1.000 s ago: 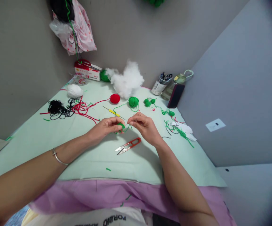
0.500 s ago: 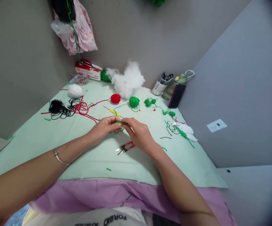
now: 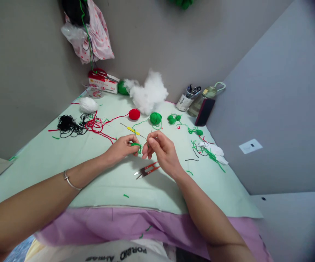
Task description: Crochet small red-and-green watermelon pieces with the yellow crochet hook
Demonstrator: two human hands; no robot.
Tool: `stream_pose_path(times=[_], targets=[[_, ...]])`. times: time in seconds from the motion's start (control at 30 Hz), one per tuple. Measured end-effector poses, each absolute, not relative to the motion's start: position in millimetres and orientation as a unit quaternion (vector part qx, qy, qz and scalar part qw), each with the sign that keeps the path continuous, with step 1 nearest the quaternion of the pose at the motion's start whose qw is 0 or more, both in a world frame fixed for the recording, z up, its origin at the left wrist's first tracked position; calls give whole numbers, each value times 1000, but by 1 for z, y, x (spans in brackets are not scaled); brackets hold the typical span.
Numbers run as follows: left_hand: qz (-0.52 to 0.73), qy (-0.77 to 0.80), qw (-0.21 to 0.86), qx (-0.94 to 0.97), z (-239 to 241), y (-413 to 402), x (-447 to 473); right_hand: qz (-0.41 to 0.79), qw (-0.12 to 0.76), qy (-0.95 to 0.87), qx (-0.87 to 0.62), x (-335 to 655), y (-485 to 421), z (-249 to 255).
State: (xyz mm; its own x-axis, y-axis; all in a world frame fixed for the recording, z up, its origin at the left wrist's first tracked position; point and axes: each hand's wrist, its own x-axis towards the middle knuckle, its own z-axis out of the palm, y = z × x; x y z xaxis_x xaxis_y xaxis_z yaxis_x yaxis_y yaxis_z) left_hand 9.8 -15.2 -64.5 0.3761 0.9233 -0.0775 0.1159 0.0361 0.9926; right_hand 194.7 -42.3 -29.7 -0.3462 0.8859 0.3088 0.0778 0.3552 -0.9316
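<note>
My left hand (image 3: 123, 147) is closed in a pinch on a small piece of green yarn work (image 3: 137, 146). Just to its right, my right hand (image 3: 161, 151) has thumb and forefinger pressed together close to the piece; what lies between them is too small to make out. A thin strand seems to run between the two hands. Beyond the fingers lies a crochet hook (image 3: 134, 131) with a yellow grip. Thread snips (image 3: 148, 169) with orange handles rest below the right hand, which covers their end.
Behind the hands are a red yarn ball (image 3: 134, 114), a green yarn ball (image 3: 155, 118) and white stuffing (image 3: 149, 92). Tangled black yarn (image 3: 68, 124) and a white ball (image 3: 88, 104) sit left. Green scraps (image 3: 213, 158), a phone (image 3: 205, 112) and a pen cup (image 3: 185, 100) stand right.
My right hand has drawn away from the left and turned, leaving a gap between them. The left hand stays nearly in place with the green piece.
</note>
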Motion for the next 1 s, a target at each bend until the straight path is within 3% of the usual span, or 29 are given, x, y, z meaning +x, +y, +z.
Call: stream_pose_path(times=[0.1,0.2,0.3,0.47,0.67,1.0], targets=[[345,438,566,607,-64,-16,9,518,493,-616,-330,205,-33,-22],[350,436,571,601,-66,-15,8,445,632,-554,-308,224,-24,-10],[359,419,589,590,-67,-14,8,401,680,-523,-322,240,-17,-4],[384,388,653,525,-66,-15,10,385,553,-631,-385,243,-16,-10],[385,367,652,540,-63,-17,11,209,364,-806,-417,234,-22,-22],[378,370,650,545,-58,-18,11,115,312,-848,-412,236,-20,-25]])
